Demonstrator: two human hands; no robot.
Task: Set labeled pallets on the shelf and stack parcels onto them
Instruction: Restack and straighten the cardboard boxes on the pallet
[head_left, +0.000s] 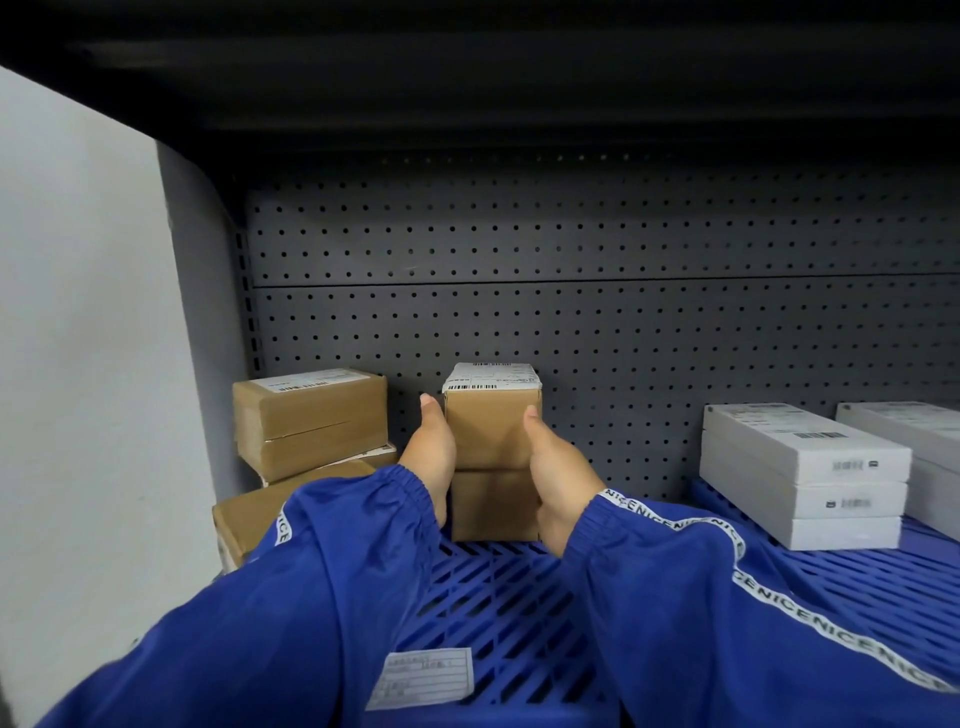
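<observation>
A blue slotted pallet (498, 597) lies on the shelf, with a white label (423, 678) at its front edge. A brown parcel (491, 428) with a white shipping label on top sits on a second brown parcel (493, 506) on the pallet. My left hand (431, 454) presses the upper parcel's left side and my right hand (558, 478) presses its right side, so both hands grip it. Several brown parcels (311, 423) are stacked at the left, partly hidden by my blue sleeve.
White boxes (802, 475) stand stacked at the right on the blue pallet, with more white boxes (919, 441) at the far right edge. A dark pegboard (597, 312) forms the shelf's back. A grey side panel (202, 338) closes the left. A dark shelf hangs overhead.
</observation>
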